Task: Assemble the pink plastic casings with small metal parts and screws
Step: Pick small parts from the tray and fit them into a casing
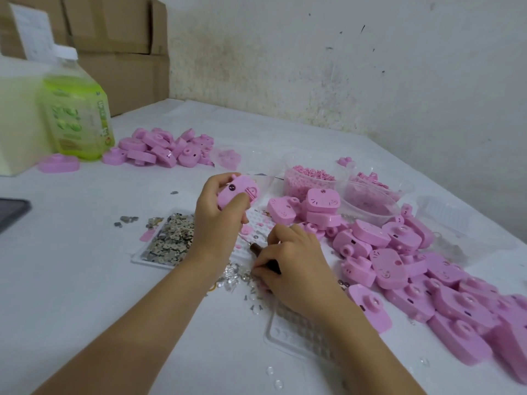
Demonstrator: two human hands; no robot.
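Observation:
My left hand (pixel 218 218) holds a pink plastic casing (pixel 238 191) lifted above the table, fingers wrapped round it. My right hand (pixel 293 266) rests low on the table, closed on a dark brown tool handle (pixel 263 255), with its fingertips among small metal parts and clear bits (pixel 242 276). A tray of flat metal pieces (pixel 171 238) lies left of my left wrist. A large heap of pink casings (pixel 413 266) spreads along the right side.
A second pile of pink casings (pixel 162 148) lies at the back left beside a green bottle (pixel 77 109). Clear tubs of small pink parts (pixel 309 178) stand behind my hands. An empty clear gridded tray (pixel 299 334) lies under my right forearm. Cardboard boxes (pixel 114 38) stand behind.

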